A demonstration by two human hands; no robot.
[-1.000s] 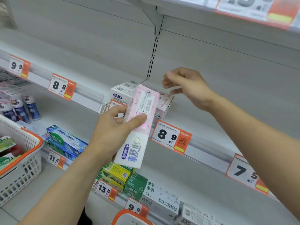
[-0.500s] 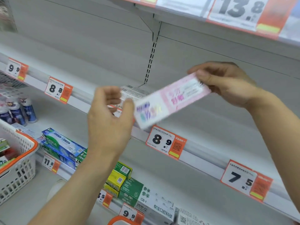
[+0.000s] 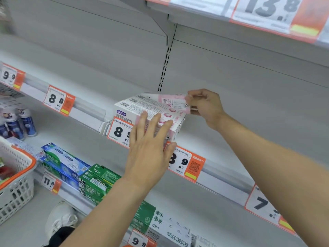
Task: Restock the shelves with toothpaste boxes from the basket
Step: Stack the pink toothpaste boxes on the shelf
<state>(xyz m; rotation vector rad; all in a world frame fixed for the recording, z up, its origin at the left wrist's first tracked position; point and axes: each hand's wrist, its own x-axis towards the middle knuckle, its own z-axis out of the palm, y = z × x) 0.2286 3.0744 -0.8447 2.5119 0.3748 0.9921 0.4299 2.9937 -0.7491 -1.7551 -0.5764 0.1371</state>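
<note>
Grey metal shelf (image 3: 222, 139) — long bare run with orange-and-white price tags along its front lip; extends well to the right of both hands.

Stack of white-and-pink cardboard toothpaste boxes (image 3: 140, 111) — rests at the shelf's front edge, directly ahead of the left fingers, long axes running left to right along the lip.

Single pink-and-white toothpaste box (image 3: 170, 102) — lies across the top of the stack, same long axis; its right end sits inside the right fingers, its left end reaches toward the stack's rear.

Left hand (image 3: 151, 152) — fingers straight and spread, flat against the stack's front face, holding nothing.

Right hand (image 3: 204, 106) — fingers pinched narrow on the box end — the nearer hand for seating it leftward and square.
</note>
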